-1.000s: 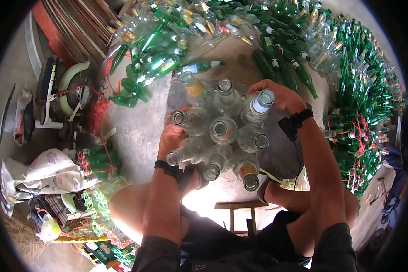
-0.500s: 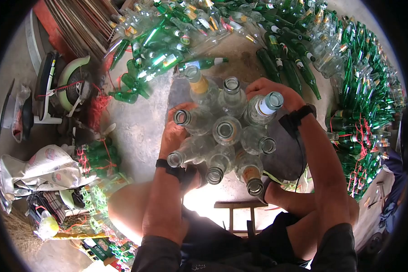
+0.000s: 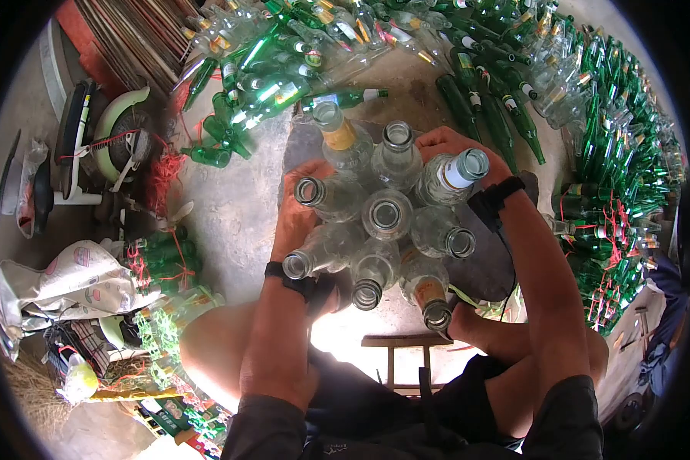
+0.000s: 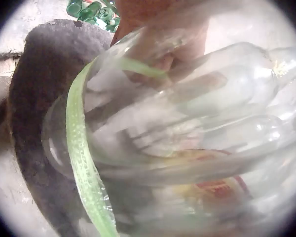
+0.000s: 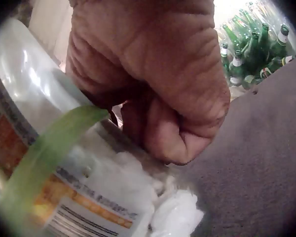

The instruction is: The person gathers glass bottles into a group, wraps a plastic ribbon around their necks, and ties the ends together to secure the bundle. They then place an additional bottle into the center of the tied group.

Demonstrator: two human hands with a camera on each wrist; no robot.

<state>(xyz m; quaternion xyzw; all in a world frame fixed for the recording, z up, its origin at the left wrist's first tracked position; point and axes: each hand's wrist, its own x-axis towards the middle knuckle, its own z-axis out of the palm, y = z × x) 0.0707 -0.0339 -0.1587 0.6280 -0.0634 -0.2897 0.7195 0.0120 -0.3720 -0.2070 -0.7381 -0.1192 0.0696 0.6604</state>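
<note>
A bundle of several clear glass bottles (image 3: 387, 215) stands mouths up in front of me, with a flat green strap (image 4: 78, 143) running around it. On the bundle's right side my right hand (image 3: 458, 149) has its fingers curled, and the strap's end disappears into its grip in the right wrist view. My left hand (image 3: 295, 201) lies against the left side, its fingers partly hidden behind the bottles. Through the glass in the left wrist view, its fingertips show close to the strap; I cannot tell whether they pinch it. A label is visible on one bottle (image 5: 84, 212).
Beneath the bundle lies a dark grey slab (image 3: 479, 268). Loose green bottles (image 3: 276, 92) are heaped beyond it, and many more bottles (image 3: 598, 146) stand on the right. A wooden stool (image 3: 406, 342) is between my legs. A white sack (image 3: 77, 280) lies at the left.
The bottle bundle has shifted slightly right in the head view, and its back bottle appears a little higher. Both hands stay at its sides.
</note>
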